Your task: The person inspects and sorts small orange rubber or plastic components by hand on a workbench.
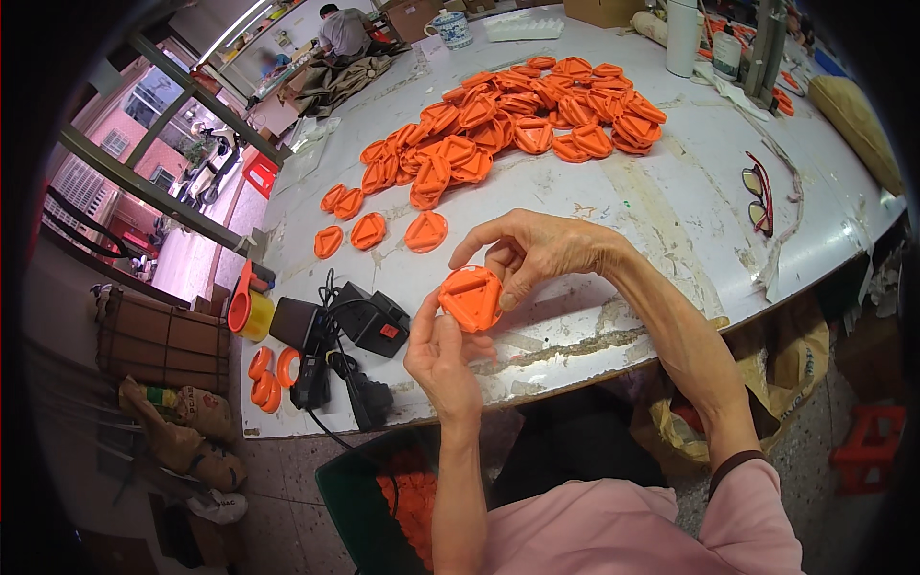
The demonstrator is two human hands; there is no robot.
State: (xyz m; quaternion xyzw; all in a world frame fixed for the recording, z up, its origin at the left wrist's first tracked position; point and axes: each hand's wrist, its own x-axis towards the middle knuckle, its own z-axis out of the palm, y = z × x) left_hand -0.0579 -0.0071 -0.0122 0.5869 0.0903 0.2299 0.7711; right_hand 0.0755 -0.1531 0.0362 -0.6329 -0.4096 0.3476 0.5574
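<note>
Between my two hands, just above the table's near edge, is a round orange plastic piece (471,298) with a raised triangle on its face. My left hand (443,359) pinches it from the lower left, thumb on the rim. My right hand (541,254) grips its upper right side, with the index finger arched over the top. Beyond my hands lies a large heap of similar orange pieces (470,158). A few single ones, such as this loose orange piece (425,232), lie apart in front of the heap.
Black power adapters with cables (369,319) lie left of my hands, beside several orange rings (288,366) and a yellow-and-orange tape dispenser (251,307). Eyeglasses (757,196) rest at the right. A green bin (359,498) with orange pieces stands below the table edge. Another person (345,31) sits far back.
</note>
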